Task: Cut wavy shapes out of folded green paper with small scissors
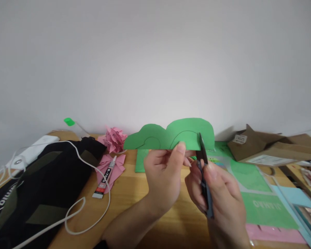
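Note:
My left hand [163, 173] pinches the lower edge of a green paper cut-out [171, 135] with rounded humps and pencilled arcs, holding it upright above the wooden table [129, 197]. My right hand [220, 197] is closed round dark scissors [204, 173]. The scissor blades reach up into the right part of the green paper. Both hands sit close together at the middle of the view.
A black bag [33, 193] with a white cable [75, 218] lies at the left. A glue tube [105, 178] rests on pink paper beside a pink paper flower [114, 138]. Green, pink and blue sheets [261, 204] and brown paper bags [264, 147] fill the right side.

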The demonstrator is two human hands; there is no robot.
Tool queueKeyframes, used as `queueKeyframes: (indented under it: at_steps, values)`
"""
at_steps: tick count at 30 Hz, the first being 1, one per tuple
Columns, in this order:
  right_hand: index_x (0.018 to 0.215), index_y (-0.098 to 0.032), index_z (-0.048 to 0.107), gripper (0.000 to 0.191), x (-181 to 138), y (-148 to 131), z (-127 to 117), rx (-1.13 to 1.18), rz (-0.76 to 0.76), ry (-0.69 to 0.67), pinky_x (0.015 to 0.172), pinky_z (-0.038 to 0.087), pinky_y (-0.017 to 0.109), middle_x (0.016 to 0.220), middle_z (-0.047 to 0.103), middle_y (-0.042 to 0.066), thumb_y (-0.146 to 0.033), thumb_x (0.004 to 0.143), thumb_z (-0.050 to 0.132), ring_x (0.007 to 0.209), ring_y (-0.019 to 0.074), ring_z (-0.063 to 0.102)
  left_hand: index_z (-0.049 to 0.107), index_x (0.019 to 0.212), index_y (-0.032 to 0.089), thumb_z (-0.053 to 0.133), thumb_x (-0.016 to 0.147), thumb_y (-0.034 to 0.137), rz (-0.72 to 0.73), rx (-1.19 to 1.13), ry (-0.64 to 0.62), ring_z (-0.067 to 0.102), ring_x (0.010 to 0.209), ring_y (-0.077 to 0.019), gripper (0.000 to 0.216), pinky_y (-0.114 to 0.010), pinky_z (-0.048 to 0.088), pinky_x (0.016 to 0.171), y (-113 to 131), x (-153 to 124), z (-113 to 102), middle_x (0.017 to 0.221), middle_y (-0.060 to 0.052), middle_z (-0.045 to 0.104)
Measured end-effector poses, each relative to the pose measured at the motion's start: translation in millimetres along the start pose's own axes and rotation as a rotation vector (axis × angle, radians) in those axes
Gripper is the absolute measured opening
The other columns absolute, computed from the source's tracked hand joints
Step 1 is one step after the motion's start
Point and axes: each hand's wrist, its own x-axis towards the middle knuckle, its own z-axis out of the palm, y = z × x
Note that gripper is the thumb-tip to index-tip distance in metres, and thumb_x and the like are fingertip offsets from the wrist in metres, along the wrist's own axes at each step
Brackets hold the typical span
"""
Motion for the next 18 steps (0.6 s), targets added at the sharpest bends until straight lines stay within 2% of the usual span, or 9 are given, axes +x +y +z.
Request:
queueKeyframes:
  at_steps: [18]
  values:
    - [0.064,-0.019,0.047,0.042,-2.9,-3.9,-6.5,-0.028,-0.003,0.001,0.040,0.019,0.025,0.045,0.036,-0.006,-0.041,0.100,0.042,0.041,0.0077,0.027,0.061,0.049,0.021,0.069,0.081,0.030,0.057,0.128,-0.083,0.057,0.046,-0.0102,0.035,-0.023,0.050,0.052,6.3,9.0,-7.6,0.047,0.004,0.061]
